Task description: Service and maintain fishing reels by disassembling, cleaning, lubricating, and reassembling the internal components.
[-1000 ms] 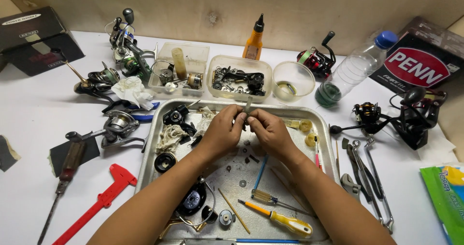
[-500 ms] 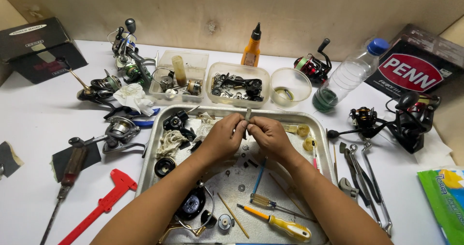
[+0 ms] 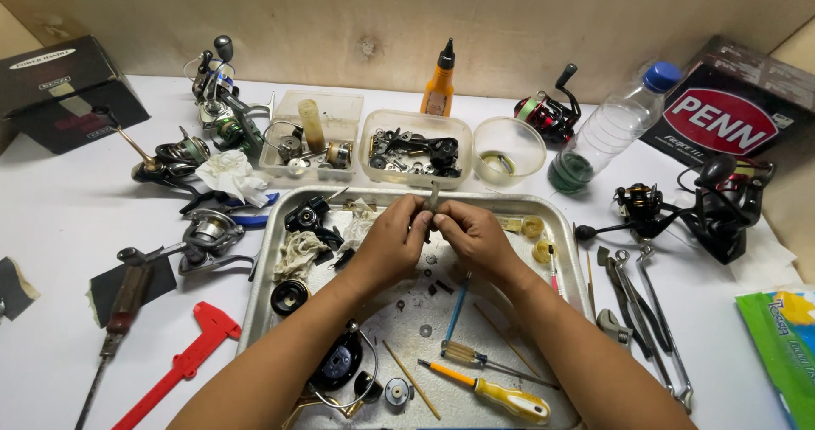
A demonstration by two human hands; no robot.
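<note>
Both my hands meet over the far middle of a metal tray [image 3: 263, 269]. My left hand [image 3: 392, 241] and my right hand [image 3: 469, 236] pinch a small grey metal reel part [image 3: 434, 198] between their fingertips, its thin end sticking up. Under my hands the tray holds loose washers and screws, a black reel body [image 3: 340, 362], a black spool [image 3: 289, 295], a crumpled rag [image 3: 299, 250], a yellow-handled screwdriver [image 3: 497, 393] and a blue-handled tool [image 3: 457, 308].
Beyond the tray stand two clear tubs of parts [image 3: 414, 148], a round cup [image 3: 508, 150], an orange oil bottle [image 3: 439, 86] and a plastic bottle [image 3: 609, 133]. Fishing reels lie left [image 3: 204, 235] and right [image 3: 722, 201]. Wrenches [image 3: 645, 311], red calipers [image 3: 182, 364], dark boxes.
My hands stay together over the tray, turning the small part slightly; the view has shifted a little.
</note>
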